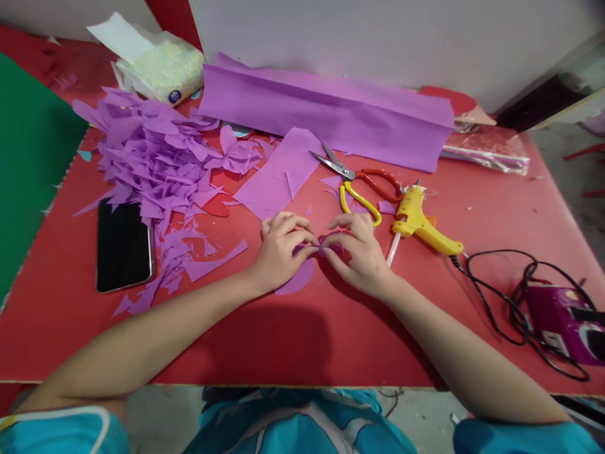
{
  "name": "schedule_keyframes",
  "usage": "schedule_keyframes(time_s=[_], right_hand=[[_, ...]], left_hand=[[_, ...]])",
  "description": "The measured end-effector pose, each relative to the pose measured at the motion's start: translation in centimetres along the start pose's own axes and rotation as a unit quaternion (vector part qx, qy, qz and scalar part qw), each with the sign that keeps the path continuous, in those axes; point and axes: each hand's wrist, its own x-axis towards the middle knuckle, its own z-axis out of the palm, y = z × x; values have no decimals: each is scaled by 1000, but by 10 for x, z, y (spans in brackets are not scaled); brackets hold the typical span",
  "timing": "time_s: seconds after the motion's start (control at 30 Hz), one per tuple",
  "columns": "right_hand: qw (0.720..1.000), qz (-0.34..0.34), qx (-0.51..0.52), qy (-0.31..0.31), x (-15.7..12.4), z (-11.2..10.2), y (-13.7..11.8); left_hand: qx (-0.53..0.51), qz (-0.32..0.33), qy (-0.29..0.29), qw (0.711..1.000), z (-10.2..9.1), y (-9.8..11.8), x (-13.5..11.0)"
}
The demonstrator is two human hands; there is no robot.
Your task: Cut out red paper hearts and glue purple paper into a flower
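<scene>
My left hand (pixel 289 247) and my right hand (pixel 355 251) meet over the middle of the red table, thumbs and forefingers pinched. Between their fingertips is a small purple paper piece (pixel 321 247), partly covered by the fingers. A rounded purple paper petal (pixel 297 280) shows below my left hand; whether it joins the pinched piece I cannot tell. Just beyond the hands lie open scissors (pixel 347 173) with one red and one yellow handle. To the right of my right hand rests a yellow glue gun (pixel 416 221) with a white glue stick in it.
A heap of cut purple paper (pixel 155 151) covers the left side, beside a black phone (pixel 123 246). Folded purple sheets (pixel 326 113) lie along the back, near a tissue pack (pixel 163 66). A black cable (pixel 491 315) coils by a purple box (pixel 558 321) at right.
</scene>
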Motion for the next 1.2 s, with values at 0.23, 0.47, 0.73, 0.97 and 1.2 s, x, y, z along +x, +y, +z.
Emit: schedule_keyframes(time_s=[0.23,0.47,0.73,0.97,1.2], right_hand=[[999,-9,12,-34,1,-5,2],[996,1,89,-21,3,-10,4],[920,234,296,-103,0,0,4],[909,286,290,-86,3,-3,1],[919,269,271,-96,4,-3,0]], left_hand=[[20,13,-22,999,0,0,-1],[19,25,-2,999,-2,-2,0],[74,133,29,988,-1,-5,-3],[106,165,33,980,-1,-12,-4],[102,228,73,965,-2,-14,-4]])
